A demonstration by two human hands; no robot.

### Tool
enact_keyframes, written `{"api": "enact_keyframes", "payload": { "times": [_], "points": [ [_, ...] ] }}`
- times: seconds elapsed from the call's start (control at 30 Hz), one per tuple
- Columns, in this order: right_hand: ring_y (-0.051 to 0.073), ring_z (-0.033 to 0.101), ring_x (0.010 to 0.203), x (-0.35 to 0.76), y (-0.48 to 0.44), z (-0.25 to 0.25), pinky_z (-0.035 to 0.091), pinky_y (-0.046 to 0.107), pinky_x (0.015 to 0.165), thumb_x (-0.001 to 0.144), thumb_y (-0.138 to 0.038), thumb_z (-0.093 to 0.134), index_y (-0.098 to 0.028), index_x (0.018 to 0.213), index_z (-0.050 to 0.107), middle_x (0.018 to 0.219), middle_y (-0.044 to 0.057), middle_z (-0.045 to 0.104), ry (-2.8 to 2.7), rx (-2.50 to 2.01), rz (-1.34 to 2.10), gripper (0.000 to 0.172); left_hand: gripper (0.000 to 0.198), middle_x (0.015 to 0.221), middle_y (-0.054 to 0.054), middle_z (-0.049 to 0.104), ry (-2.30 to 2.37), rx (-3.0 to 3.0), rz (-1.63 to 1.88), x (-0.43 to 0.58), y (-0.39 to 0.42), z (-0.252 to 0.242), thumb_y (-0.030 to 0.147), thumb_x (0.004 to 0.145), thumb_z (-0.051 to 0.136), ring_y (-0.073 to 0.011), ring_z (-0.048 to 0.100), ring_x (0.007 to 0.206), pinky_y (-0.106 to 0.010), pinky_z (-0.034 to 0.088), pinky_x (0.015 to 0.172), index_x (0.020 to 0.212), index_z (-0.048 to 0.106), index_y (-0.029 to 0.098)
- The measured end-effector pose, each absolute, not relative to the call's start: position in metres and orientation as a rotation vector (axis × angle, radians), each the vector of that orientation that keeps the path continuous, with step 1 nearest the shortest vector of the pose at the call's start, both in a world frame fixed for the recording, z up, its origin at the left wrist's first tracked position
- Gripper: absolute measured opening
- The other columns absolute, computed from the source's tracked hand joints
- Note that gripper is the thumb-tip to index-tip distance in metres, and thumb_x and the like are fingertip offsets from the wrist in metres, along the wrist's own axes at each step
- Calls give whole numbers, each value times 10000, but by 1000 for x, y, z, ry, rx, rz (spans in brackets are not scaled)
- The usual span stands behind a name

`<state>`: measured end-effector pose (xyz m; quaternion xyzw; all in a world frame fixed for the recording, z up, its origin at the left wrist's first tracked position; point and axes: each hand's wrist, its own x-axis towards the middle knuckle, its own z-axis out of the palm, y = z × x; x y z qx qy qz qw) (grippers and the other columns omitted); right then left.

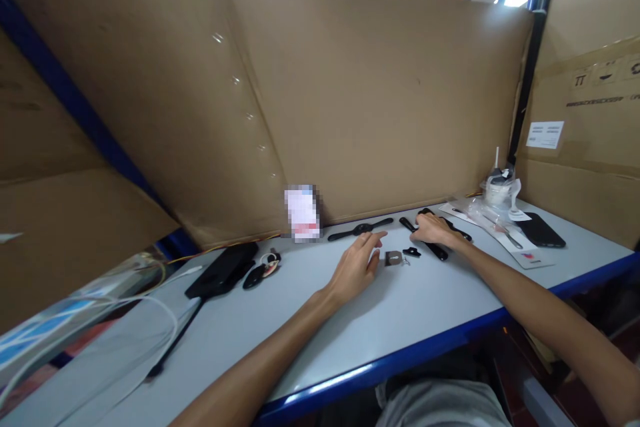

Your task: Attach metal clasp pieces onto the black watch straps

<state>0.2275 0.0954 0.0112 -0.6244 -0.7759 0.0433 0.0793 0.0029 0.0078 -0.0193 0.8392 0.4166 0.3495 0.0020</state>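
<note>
My left hand [356, 265] hovers over the table with its fingers stretched out, holding nothing. Just beyond its fingertips lies a long black part with a round middle [362, 229]. My right hand [434, 229] reaches down with curled fingers onto long black handle-like parts [439, 251], partly covering them. Its fingertips appear to grip one of these. Between the two hands are a small metal plate with a slot [394, 258], a small black bracket-like piece [412, 252] and tiny silvery pieces [406, 262], too small to name.
Propped against the cardboard wall [390, 107] is a blurred-out screen [303, 213]. Keys [270, 263] and a black box with a cable [225, 270] lie left. On the right are a phone [539, 230], plastic packaging [487, 217] and a lidded cup [499, 190].
</note>
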Motion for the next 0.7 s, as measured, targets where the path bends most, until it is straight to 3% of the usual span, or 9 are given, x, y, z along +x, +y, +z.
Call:
{"api": "enact_keyframes", "payload": {
  "times": [0.07, 0.17, 0.27, 0.33, 0.43, 0.57, 0.7],
  "points": [
    [293, 679, 1002, 229, 99, 10, 492, 307, 752, 744, -378, 671, -141, 1026, 714, 1065, 171, 726, -2285, -1838, 153, 370, 437, 1067, -88, 634, 1311, 2626, 1100, 3, 8, -20, 118, 912, 430, -225, 593, 1009, -408, 494, 895, 1327, 530, 214],
    [214, 668, 701, 234, 109, 6, 472, 269, 603, 756, -395, 669, -149, 838, 692, 766, 88, 704, -2168, -1747, 442, 260, 428, 1041, -86, 644, 1308, 2590, 1130, 3, 9, -21, 122, 899, 439, -221, 603, 983, -396, 498, 879, 1302, 553, 208],
    [109, 466, 441, 237, 116, 5, 404, 227, 459, 775, -407, 674, -169, 684, 586, 496, -35, 492, -1922, -1516, 971, 270, 431, 1017, -76, 649, 1284, 2533, 1169, 4, 10, -22, 124, 884, 453, -209, 608, 952, -380, 497, 865, 1290, 565, 215],
    [78, 378, 418, 236, 115, 6, 381, 206, 433, 764, -401, 705, -173, 677, 550, 473, -77, 411, -1739, -1320, 1272, 289, 403, 1001, -71, 653, 1248, 2470, 1200, 4, 11, -22, 145, 886, 461, -200, 611, 934, -373, 494, 866, 1265, 580, 216],
    [59, 354, 437, 227, 104, 11, 385, 186, 439, 770, -365, 716, -153, 749, 588, 533, -69, 463, -1521, -1141, 1519, 248, 311, 934, -64, 664, 1228, 2262, 1218, 8, 11, -20, 264, 928, 466, -187, 625, 867, -349, 499, 821, 1197, 606, 192],
    [63, 425, 475, 205, 83, 14, 441, 184, 486, 831, -323, 665, -151, 774, 612, 600, -34, 532, -1357, -1041, 1583, 190, 439, 760, -39, 652, 1159, 1876, 1139, 16, 11, -15, 518, 946, 424, -169, 625, 700, -299, 490, 666, 1118, 588, 149],
    [89, 505, 516, 185, 65, 11, 504, 218, 530, 814, -341, 715, -156, 694, 569, 601, -11, 553, -1304, -901, 1606, 264, 552, 665, -33, 637, 1045, 1692, 1012, 22, 8, -12, 693, 883, 420, -144, 583, 548, -265, 444, 534, 906, 549, 157]
  ]
}}
